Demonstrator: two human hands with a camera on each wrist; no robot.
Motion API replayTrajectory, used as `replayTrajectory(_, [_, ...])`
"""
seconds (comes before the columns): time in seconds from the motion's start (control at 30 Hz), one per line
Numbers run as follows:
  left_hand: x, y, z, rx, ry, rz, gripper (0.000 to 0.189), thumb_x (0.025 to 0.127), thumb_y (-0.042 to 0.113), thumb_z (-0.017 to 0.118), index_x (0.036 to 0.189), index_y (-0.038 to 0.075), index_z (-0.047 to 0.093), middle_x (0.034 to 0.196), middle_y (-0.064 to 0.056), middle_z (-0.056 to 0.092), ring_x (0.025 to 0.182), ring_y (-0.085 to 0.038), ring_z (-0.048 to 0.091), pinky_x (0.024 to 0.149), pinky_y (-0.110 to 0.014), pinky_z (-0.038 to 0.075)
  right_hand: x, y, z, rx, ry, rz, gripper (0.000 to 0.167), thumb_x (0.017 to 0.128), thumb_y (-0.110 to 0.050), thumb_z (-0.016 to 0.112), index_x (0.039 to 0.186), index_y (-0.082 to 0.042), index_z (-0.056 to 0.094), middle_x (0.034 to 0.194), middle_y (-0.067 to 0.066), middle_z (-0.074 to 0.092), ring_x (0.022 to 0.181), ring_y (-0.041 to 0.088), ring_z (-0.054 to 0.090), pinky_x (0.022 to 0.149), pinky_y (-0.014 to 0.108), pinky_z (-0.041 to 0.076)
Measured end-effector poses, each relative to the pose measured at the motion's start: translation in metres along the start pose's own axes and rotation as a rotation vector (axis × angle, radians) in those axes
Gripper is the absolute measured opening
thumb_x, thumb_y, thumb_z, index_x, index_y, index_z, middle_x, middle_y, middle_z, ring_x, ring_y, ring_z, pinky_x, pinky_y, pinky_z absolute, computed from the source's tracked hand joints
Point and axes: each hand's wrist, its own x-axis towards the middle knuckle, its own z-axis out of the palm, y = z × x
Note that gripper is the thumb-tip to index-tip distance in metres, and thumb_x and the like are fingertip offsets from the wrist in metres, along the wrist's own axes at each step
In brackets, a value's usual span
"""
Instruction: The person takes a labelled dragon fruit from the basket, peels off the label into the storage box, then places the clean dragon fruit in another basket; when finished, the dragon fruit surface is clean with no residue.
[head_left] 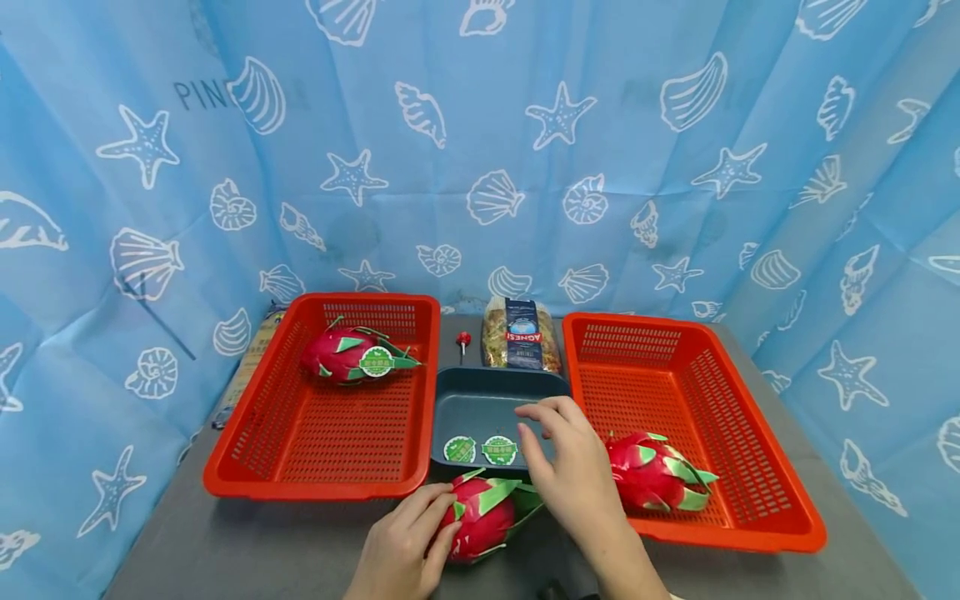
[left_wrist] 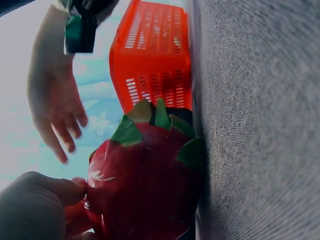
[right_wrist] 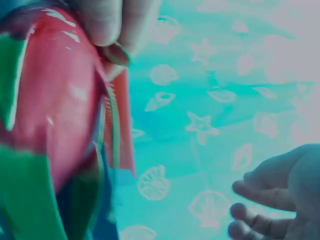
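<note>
Dragon fruit (head_left: pixel 487 521) on the bench (head_left: pixel 262 550), just before the dark tray (head_left: pixel 480 408); left hand (head_left: pixel 408 537) grips its left side. Right hand (head_left: pixel 566 462) raised by the tray's right end, fingers loosely bent, holding nothing. Two green stickers (head_left: pixel 499 451) within the tray. Red left basket (head_left: pixel 315 490) and right basket (head_left: pixel 735 540) flank it, one more fruit in each. Behind: lollipop (head_left: pixel 463 339), AGNESI bag (head_left: pixel 521 337).

Tray (head_left: pixel 480 412) between baskets (head_left: pixel 318 487), bag (head_left: pixel 522 335) behind, dragon fruit (head_left: pixel 483 521) in front
</note>
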Motion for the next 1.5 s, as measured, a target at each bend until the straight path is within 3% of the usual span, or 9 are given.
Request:
replayTrajectory(0.3, [-0.001, 0.001, 0.002, -0.022, 0.011, -0.002, 0.035, 0.079, 0.018, 0.088, 0.112, 0.009, 0.077, 0.114, 0.000, 0.068, 0.098, -0.011, 0.066, 0.081, -0.030, 0.060, -0.019, 0.017, -0.045, -0.073, 0.231, -0.120, 0.022, 0.082, 0.000, 0.080, 0.102, -0.008, 0.078, 0.101, 0.002, 0.064, 0.085, 0.013, 0.059, 0.070, 0.021, 0.047])
replayTrajectory(0.5, [-0.001, 0.002, 0.002, -0.058, -0.013, -0.037, 0.033, 0.082, 0.019, 0.087, 0.112, 0.011, 0.074, 0.115, 0.002, 0.066, 0.099, -0.010, 0.064, 0.081, -0.031, 0.060, -0.032, 0.038, -0.076, -0.101, 0.327, -0.028, 0.023, 0.083, 0.000, 0.077, 0.105, -0.004, 0.077, 0.104, 0.008, 0.065, 0.082, 0.014, 0.056, 0.075, 0.012, 0.041])
replayTrajectory(0.8, [0.000, 0.003, 0.001, -0.077, -0.062, -0.076, 0.033, 0.085, 0.020, 0.085, 0.114, 0.012, 0.073, 0.116, 0.002, 0.065, 0.101, -0.010, 0.063, 0.081, -0.031, 0.060, -0.052, 0.086, -0.113, -0.200, 0.487, 0.206, 0.020, 0.089, 0.001, 0.072, 0.108, 0.000, 0.077, 0.103, 0.010, 0.064, 0.084, -0.011, 0.041, 0.073, 0.012, 0.030])
replayTrajectory(0.93, [0.000, 0.003, 0.000, -0.079, -0.070, -0.076, 0.034, 0.084, 0.019, 0.085, 0.114, 0.011, 0.073, 0.116, 0.002, 0.065, 0.100, -0.010, 0.063, 0.081, -0.030, 0.059, -0.065, 0.109, -0.123, -0.298, 0.480, 0.377, 0.020, 0.094, -0.006, 0.066, 0.109, 0.001, 0.076, 0.104, 0.014, 0.063, 0.080, -0.010, 0.037, 0.069, 0.022, 0.032])
replayTrajectory(1.07, [0.001, 0.002, 0.000, -0.080, -0.072, -0.069, 0.035, 0.083, 0.019, 0.086, 0.114, 0.011, 0.072, 0.116, 0.002, 0.065, 0.099, -0.009, 0.063, 0.080, -0.028, 0.059, -0.078, 0.129, -0.131, -0.376, 0.394, 0.570, 0.028, 0.097, -0.012, 0.057, 0.113, 0.006, 0.072, 0.110, 0.023, 0.058, 0.086, 0.020, 0.049, 0.070, 0.043, 0.037])
replayTrajectory(1.17, [0.001, 0.002, 0.000, -0.086, -0.081, -0.068, 0.036, 0.083, 0.019, 0.086, 0.115, 0.012, 0.071, 0.115, 0.003, 0.065, 0.099, -0.007, 0.062, 0.079, -0.027, 0.059, -0.089, 0.145, -0.134, -0.402, 0.330, 0.652, 0.032, 0.096, -0.015, 0.056, 0.114, 0.009, 0.069, 0.110, 0.027, 0.054, 0.096, 0.041, 0.048, 0.073, 0.053, 0.037])
replayTrajectory(1.23, [0.001, 0.002, 0.000, -0.092, -0.089, -0.077, 0.036, 0.084, 0.020, 0.086, 0.115, 0.013, 0.070, 0.114, 0.004, 0.064, 0.098, -0.007, 0.061, 0.079, -0.026, 0.058, -0.094, 0.156, -0.134, -0.385, 0.263, 0.712, 0.036, 0.097, -0.017, 0.055, 0.118, 0.010, 0.065, 0.113, 0.029, 0.051, 0.105, 0.045, 0.046, 0.082, 0.057, 0.037])
replayTrajectory(1.37, [0.000, 0.002, 0.000, -0.114, -0.092, -0.102, 0.036, 0.085, 0.020, 0.085, 0.116, 0.014, 0.068, 0.111, 0.006, 0.062, 0.097, -0.004, 0.059, 0.078, -0.025, 0.058, -0.100, 0.175, -0.132, -0.309, 0.185, 0.811, 0.046, 0.099, -0.023, 0.051, 0.132, 0.010, 0.059, 0.125, 0.033, 0.045, 0.119, 0.049, 0.039, 0.088, 0.060, 0.034])
replayTrajectory(1.5, [-0.002, 0.003, -0.002, -0.163, -0.031, -0.087, 0.036, 0.085, 0.018, 0.085, 0.116, 0.013, 0.067, 0.112, 0.007, 0.060, 0.097, -0.004, 0.059, 0.079, -0.026, 0.058, -0.100, 0.186, -0.128, -0.256, 0.218, 0.857, 0.052, 0.100, -0.022, 0.043, 0.142, 0.007, 0.054, 0.129, 0.033, 0.045, 0.119, 0.048, 0.040, 0.082, 0.057, 0.035])
